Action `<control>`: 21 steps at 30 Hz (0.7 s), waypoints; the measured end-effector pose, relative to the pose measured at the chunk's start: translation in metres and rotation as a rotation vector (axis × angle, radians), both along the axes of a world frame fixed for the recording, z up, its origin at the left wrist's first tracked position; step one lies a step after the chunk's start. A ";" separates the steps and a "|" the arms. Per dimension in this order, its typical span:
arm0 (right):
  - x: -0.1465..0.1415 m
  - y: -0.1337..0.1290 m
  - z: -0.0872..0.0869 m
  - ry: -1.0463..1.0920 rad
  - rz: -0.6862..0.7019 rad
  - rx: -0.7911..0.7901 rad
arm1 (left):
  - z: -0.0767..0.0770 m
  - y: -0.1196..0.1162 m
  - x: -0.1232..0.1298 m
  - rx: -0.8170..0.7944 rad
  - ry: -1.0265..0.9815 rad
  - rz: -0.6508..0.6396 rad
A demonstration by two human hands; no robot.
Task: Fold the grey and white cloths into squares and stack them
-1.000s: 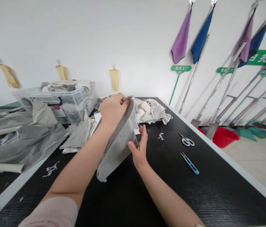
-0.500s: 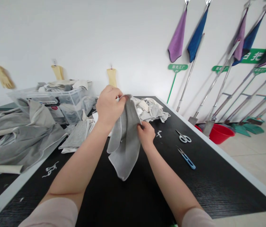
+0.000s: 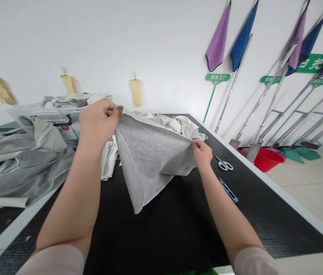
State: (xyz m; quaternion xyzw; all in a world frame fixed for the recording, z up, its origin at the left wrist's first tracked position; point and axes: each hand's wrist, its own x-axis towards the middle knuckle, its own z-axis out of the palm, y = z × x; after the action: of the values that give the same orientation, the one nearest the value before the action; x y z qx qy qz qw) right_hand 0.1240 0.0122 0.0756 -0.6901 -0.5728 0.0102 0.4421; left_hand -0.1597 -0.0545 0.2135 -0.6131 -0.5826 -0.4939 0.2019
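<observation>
A thin grey cloth (image 3: 152, 152) with a pale stitched edge is stretched between my two hands above the black table (image 3: 161, 229). My left hand (image 3: 99, 118) pinches its upper left corner. My right hand (image 3: 202, 153) grips the upper edge further right and a little lower. One corner of the cloth hangs down in a point near the middle, and a fold droops beside my right hand. White-handled scissors (image 3: 223, 164) and blue thread snips (image 3: 228, 191) lie on the table just right of my right hand, the snips partly behind my forearm.
A clear plastic bin (image 3: 43, 110) heaped with cloths stands back left, with a grey cloth pile (image 3: 23, 164) before it. Another pile of scraps (image 3: 185, 126) lies behind the held cloth. A red bucket (image 3: 267, 158) and leaning long-handled tools are right of the table, on the floor.
My hands have moved apart, the left going left and the right going right. The cloth, bunched and hanging folded before, is now spread out between them.
</observation>
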 end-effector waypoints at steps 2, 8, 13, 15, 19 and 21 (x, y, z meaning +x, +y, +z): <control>0.015 0.002 0.011 -0.016 -0.021 0.073 | -0.006 -0.001 -0.008 -0.077 -0.077 -0.102; 0.049 0.002 0.042 -0.103 0.004 0.328 | -0.017 -0.017 -0.001 -0.170 -0.418 -0.366; 0.065 -0.003 0.070 -0.148 0.025 0.525 | -0.021 -0.039 0.012 -0.224 -0.572 -0.591; 0.068 -0.008 0.084 -0.144 0.045 0.602 | -0.021 -0.049 0.013 -0.237 -0.623 -0.648; 0.063 -0.007 0.107 -0.156 0.111 0.678 | -0.019 -0.062 0.009 -0.277 -0.727 -0.672; 0.053 0.005 0.107 -0.180 0.138 0.638 | -0.023 -0.058 0.002 -0.341 -0.750 -0.634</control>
State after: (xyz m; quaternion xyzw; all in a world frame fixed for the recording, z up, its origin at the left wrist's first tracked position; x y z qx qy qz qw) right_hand 0.1772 0.0170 0.1830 -0.4748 -0.6292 -0.2006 0.5817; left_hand -0.1579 -0.1127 0.1908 -0.5645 -0.4727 -0.6147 -0.2831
